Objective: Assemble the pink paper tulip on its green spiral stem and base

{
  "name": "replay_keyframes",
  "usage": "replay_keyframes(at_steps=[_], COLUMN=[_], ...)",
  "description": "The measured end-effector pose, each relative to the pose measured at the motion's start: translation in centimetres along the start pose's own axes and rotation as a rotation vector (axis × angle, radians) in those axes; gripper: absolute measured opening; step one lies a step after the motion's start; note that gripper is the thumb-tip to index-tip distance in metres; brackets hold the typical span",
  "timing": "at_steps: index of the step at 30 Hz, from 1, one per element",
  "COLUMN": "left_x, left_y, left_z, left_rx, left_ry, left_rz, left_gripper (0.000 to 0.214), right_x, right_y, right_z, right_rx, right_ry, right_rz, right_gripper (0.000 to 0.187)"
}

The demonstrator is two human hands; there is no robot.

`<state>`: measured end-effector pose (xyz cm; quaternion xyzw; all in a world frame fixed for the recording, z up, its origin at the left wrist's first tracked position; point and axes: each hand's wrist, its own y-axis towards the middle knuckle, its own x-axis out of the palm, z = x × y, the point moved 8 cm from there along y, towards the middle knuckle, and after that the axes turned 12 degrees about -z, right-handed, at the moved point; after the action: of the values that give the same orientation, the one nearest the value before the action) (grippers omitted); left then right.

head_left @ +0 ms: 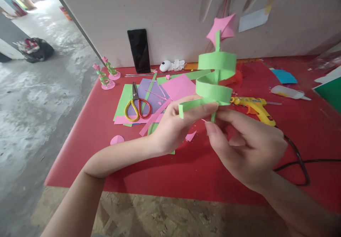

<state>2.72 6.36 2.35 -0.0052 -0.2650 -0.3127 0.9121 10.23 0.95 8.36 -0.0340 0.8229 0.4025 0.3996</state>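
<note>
Above the red table I hold up a paper flower with a pink star-shaped bloom (221, 28) on a thin green stem. A wide green paper strip (217, 61) winds loosely around that stem, its lower end sticking out to the left. My left hand (176, 123) is closed on the strip's lower part, fingers pressing it near the stem. With thumb and fingers, my right hand (239, 141) pinches the bottom end of the stem. Beyond the right hand lies a yellow glue gun (257, 110), partly hidden by the paper and fingers.
Scissors (137, 104) lie on coloured paper sheets (181, 86). Two small paper flowers (102, 75) stand at the left edge, near a pink paper disc (117, 139). A phone (139, 50) leans on the wall. A bottle (289, 92) and a black cord (298, 155) are at right.
</note>
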Motion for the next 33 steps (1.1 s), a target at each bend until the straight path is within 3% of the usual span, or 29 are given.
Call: replay_keyframes(at_steps=[6,12,17,26,33], left_x=[0.2,0.4,0.8,-0.3,-0.7], left_y=[0.1,-0.1,-0.1,-0.3,-0.6], left_z=[-0.2,0.1,-0.4,-0.3,0.2], left_rx=[0.034,0.098,0.064,0.081,0.179], left_ry=[-0.009,0.064,0.016,0.088,0.2], left_rz=[-0.035,-0.034,-0.098,0.065,0.051], left_gripper=[0.014,0.019,0.017,0.012,0.014], right_x=[-0.3,-0.6,-0.7,-0.3,0.6], right_y=[0.1,-0.2,-0.2,-0.2,-0.2], right_z=[-0.6,-1.0,-1.3,-0.3,1.0], right_rx=[-0.035,-0.081,-0.128,-0.03,0.105], right_ry=[-0.153,-0.253,-0.244,-0.085,0.182], right_rz=[0.026,0.052,0.096,-0.003,-0.098], right_gripper=[0.014,0.023,0.014,0.026,0.024])
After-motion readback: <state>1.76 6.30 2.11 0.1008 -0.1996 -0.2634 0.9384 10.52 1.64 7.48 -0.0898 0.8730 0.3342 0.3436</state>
